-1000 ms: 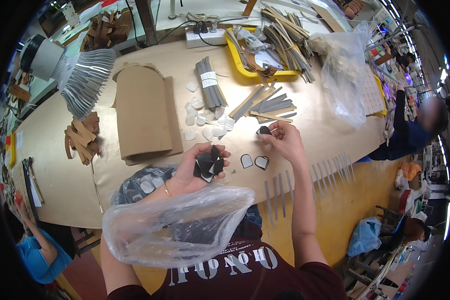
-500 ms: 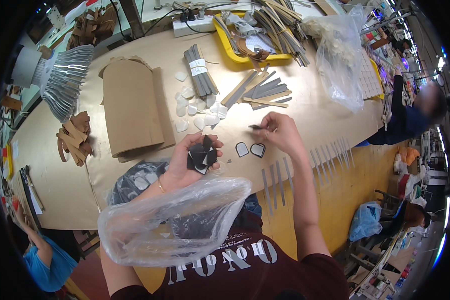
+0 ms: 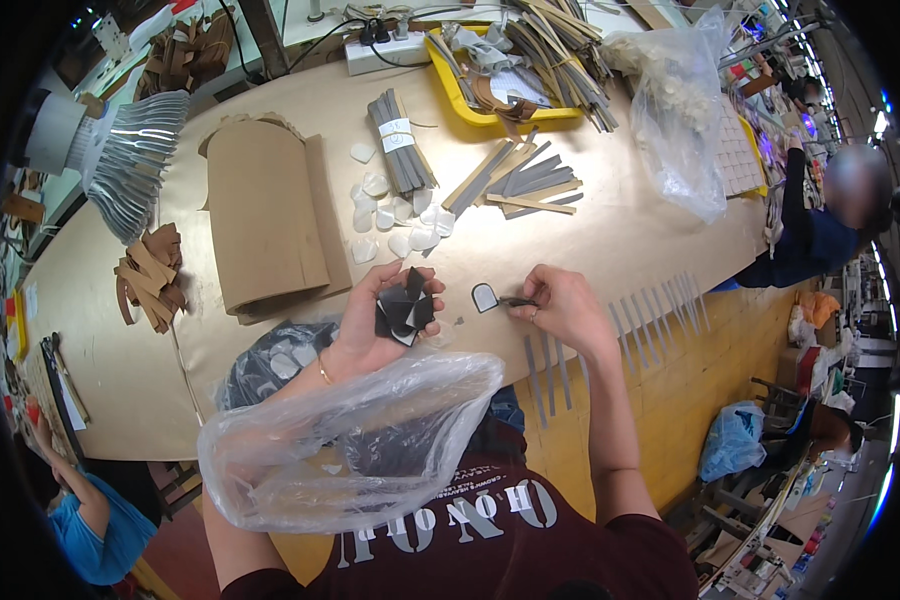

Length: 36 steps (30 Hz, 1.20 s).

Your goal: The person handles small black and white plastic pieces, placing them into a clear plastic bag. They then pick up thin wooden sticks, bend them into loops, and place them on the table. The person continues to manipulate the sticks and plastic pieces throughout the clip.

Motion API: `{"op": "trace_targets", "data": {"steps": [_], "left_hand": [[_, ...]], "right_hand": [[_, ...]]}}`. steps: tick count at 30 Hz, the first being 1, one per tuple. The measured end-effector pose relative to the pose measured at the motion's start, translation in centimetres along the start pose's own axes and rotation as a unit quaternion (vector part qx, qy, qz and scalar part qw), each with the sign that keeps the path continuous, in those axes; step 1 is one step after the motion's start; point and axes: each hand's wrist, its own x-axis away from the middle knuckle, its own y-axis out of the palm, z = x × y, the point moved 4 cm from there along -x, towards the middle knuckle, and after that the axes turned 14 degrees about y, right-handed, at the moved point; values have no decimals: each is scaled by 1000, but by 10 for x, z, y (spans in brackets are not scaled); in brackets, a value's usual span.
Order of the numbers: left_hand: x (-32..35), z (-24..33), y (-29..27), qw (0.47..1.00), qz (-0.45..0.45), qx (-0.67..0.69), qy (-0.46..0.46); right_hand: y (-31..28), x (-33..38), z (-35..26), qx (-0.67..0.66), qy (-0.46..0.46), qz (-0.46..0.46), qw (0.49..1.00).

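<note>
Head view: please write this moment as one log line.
left hand: cupping black-and-white pieces | right hand: pinching dark piece | table: white-faced piece between hands

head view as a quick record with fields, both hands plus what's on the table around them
left hand: cupped, holding black-and-white pieces
right hand: fingertips pinching a dark piece
between hands: one black-edged white piece, on the table
beyond: loose white pieces, tied strip bundle, yellow tray
left side: rolled brown sheet
</note>
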Motion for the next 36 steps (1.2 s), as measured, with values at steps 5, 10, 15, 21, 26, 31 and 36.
{"op": "trace_targets", "data": {"steps": [5,10,15,21,26,31,36], "left_hand": [[0,0,-2,1000,5,-16,5],[1,2,2,999,-28,-14,5],[2,2,5,999,-7,-29,20],[1,2,9,996,-5,-87,-37],[11,16,34,981,-141,-110,-73],[34,37,44,978,-153,-123,-64],[57,49,41,986,-142,-56,-67]], "right_hand": [[3,9,-19,-67,-37,-101,992],[21,-6,-35,34,-67,2,997],[22,-3,-39,100,-98,34,989],[2,29,-70,-204,-123,-52,970],[-3,64,-117,-136,-275,-9,952],[-11,86,-141,-37,-323,209,922],[-19,88,-121,-76,-317,149,934]]}}
